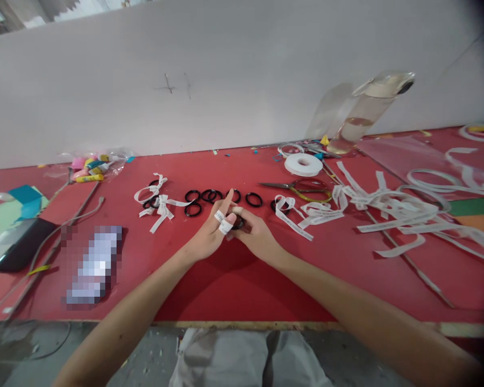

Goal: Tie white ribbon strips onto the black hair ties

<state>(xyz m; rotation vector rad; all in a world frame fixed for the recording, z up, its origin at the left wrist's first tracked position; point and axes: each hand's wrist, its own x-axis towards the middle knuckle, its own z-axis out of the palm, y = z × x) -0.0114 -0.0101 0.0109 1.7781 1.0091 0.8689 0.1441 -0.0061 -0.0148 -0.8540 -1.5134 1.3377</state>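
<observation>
My two hands meet above the middle of the red table. My left hand (208,235) has its index finger pointing up, with a printed white ribbon (225,223) pinched at its thumb. My right hand (259,235) curls closed around a black hair tie (237,222), which the fingers partly hide. Just beyond the hands lie several loose black hair ties (254,200). To the left are black hair ties with white ribbon bows (161,210) on them. Right of my hands, another ribbon strip (292,217) lies over a black hair tie (279,206).
Scissors (306,188) lie behind the right-hand ribbons, near a white ribbon roll (304,165). Cut ribbons (407,212) spread across the right side. A bottle (363,115) leans against the wall. At left are a pixelated phone-like object (97,263), a dark case (22,244) and a cable (80,216).
</observation>
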